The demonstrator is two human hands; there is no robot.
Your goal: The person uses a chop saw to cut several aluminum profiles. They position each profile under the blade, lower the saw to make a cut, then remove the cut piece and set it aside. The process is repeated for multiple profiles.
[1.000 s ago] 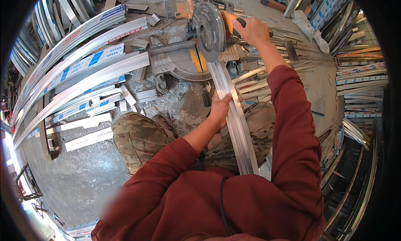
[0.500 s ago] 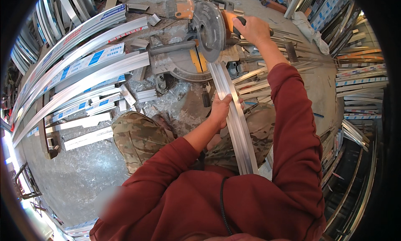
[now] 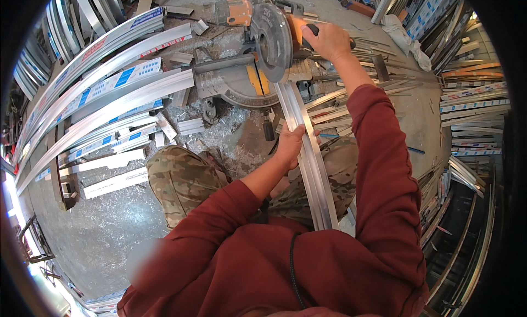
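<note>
A long silvery metal profile point(image 3: 314, 177) with ridges runs from my lap up to the miter saw point(image 3: 273, 42), which is orange and black with a round blade guard. My left hand point(image 3: 290, 147) is closed round the profile near its middle, thumb on top. The far end of the profile lies under the guard at the saw's round base point(image 3: 230, 83), beside a yellow insert point(image 3: 254, 79). My right hand point(image 3: 331, 41) grips the saw's black handle point(image 3: 311, 30). The guard hides the blade and its contact with the profile.
Long metal profiles point(image 3: 137, 92) with printed film lie stacked at the left, short offcuts point(image 3: 118, 182) below them. Thin strips point(image 3: 335, 111) cover the floor right of the saw. More profiles point(image 3: 475, 105) fill racks along the right. Metal shavings litter the floor point(image 3: 121, 223).
The saw head and my right hand sit slightly farther left and a touch lower. My left hand keeps its hold on the profile.
</note>
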